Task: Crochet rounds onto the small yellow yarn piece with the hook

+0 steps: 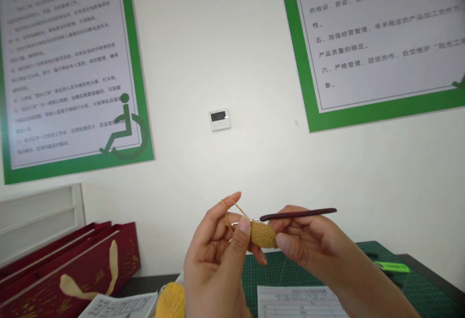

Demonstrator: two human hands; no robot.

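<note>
A small, rounded piece of mustard-yellow crochet (263, 235) is pinched by my left hand (221, 255), thumb in front. Mustard yarn loops over the raised left index finger and runs down to the work. A crochet hook (298, 214) with a dark maroon handle lies across the top of my right hand (312, 240), its metal shaft passing through the top edge of the piece behind my left thumb. My right fingers are curled under the handle, and the right thumb tip is at the piece's right edge.
Below the hands are a green cutting mat (376, 250), a printed sheet (298, 302) and a yellow yarn ball (171, 300). A bright green cutter (392, 266) lies right. Red gift bags (125, 248) and another paper (119, 307) are left. A thermostat (219, 119) hangs on the wall.
</note>
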